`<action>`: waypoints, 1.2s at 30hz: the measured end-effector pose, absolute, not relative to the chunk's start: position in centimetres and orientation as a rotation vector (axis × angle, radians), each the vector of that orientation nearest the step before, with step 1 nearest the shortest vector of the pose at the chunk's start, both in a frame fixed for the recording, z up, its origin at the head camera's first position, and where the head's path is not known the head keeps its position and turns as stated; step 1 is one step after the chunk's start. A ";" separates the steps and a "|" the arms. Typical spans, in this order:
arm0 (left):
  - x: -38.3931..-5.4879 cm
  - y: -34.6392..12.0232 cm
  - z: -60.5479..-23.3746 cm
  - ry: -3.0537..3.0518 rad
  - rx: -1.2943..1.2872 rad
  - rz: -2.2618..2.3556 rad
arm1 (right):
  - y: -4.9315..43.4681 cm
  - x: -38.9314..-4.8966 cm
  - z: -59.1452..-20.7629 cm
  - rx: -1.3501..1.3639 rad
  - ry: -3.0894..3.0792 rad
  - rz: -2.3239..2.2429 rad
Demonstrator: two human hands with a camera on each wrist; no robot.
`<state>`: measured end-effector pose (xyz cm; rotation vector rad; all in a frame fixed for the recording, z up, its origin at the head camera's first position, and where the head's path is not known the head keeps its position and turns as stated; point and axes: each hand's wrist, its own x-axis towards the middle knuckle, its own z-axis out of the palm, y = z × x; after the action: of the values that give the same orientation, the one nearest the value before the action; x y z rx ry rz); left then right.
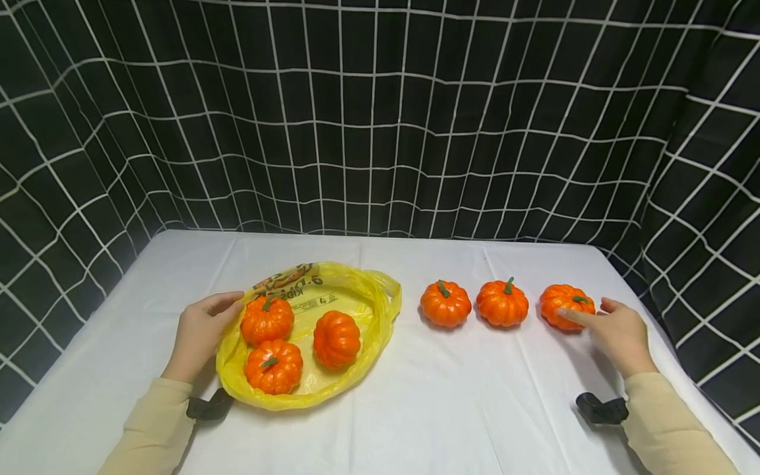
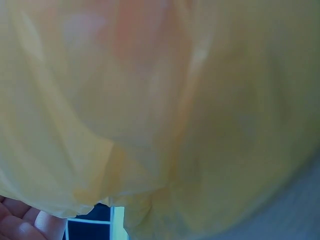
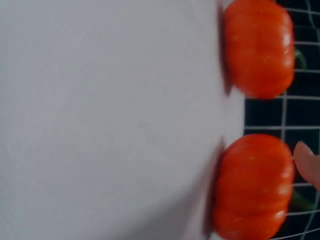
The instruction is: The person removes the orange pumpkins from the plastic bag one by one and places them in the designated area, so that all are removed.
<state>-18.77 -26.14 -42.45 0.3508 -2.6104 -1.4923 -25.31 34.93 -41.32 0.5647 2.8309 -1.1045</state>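
A yellow plastic bag lies with its mouth spread wide and its rim raised. Inside it sit an upper left pumpkin, a lower left pumpkin and a right-hand pumpkin, all small and orange. At the bag's left rim, my left hand pinches the plastic; its fingers show at the bag's edge in the left wrist view. My right hand is at the rightmost pumpkin, thumb extended across its side and fingers relaxed. In the right wrist view a fingertip shows right beside that pumpkin.
Two more orange pumpkins, a middle one and a left one, stand in a row with the rightmost. A white cloth covers the table. Black cloth walls with a white grid enclose the back and sides.
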 end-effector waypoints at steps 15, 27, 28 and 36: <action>-18.7 -26.6 -42.1 -2.604 0.347 -1.460 | 25.5 -20.2 -35.5 0.251 3.126 -1.360; -18.8 -26.6 -42.3 -2.589 0.334 -1.471 | 18.1 -19.5 -35.4 -0.142 2.933 -1.510; -18.9 -26.6 -42.4 -2.587 0.332 -1.473 | 17.4 -19.6 -35.5 -0.163 2.918 -1.505; -19.1 -26.4 -42.6 -2.598 0.344 -1.486 | 12.6 -19.9 -36.3 -0.320 2.814 -1.450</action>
<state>-19.07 -26.36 -42.60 0.3436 -2.5985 -1.4859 -19.91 12.61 -36.31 -0.3197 2.8139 -1.4496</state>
